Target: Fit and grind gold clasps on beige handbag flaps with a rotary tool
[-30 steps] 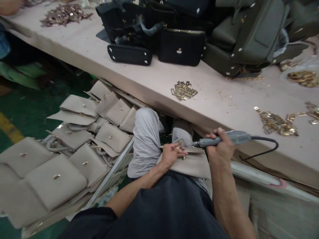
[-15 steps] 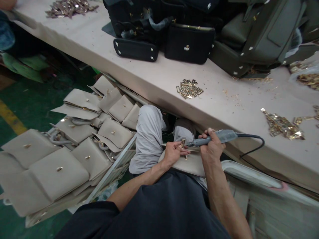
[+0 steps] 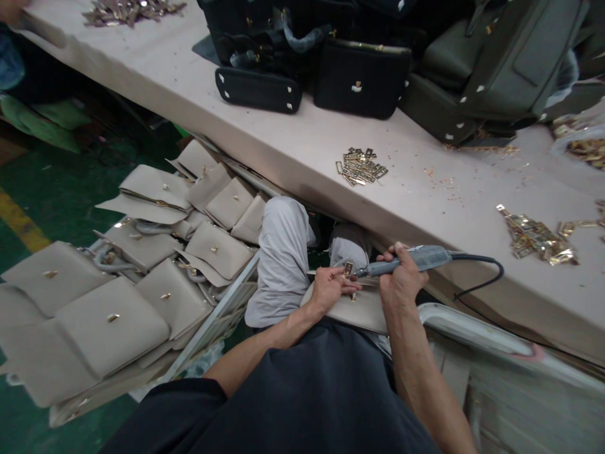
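Beside the pale counter (image 3: 283, 148), left hand (image 3: 327, 291) pinches gold metal plate (image 3: 348, 268); right hand (image 3: 401, 279) grips grey corded tool (image 3: 432, 257), which, slipping, could scratch it.

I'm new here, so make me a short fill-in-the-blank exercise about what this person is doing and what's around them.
The person's hand gripping the grey power tool is the ____ one.
The left hand holds a small metal plate that is ____ in colour.
The heaped beige bags lie to the person's ____.
The stripe on the green floor is ____.

Missing words: right; gold; left; yellow.
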Motion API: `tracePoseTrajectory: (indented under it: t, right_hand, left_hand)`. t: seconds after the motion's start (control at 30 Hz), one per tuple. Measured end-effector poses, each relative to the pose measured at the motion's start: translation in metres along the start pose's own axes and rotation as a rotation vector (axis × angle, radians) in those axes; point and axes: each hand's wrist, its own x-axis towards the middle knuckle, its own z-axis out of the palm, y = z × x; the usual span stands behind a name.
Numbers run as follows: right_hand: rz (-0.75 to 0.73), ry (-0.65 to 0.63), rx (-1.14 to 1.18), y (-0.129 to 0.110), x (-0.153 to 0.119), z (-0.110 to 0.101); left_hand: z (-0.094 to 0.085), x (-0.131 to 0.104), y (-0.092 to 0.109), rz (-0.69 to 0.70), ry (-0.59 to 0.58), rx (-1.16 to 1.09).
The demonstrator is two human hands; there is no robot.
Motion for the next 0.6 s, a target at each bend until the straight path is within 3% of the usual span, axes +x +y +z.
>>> tracePoseTrajectory:
  t: [0.6]
  right_hand:
    - [-0.022, -0.009, 0.022, -0.009, 0.004, -0.008]
  left_hand:
    - [-0.006, 0.010, -0.016, 0.029, 0.031, -0.065]
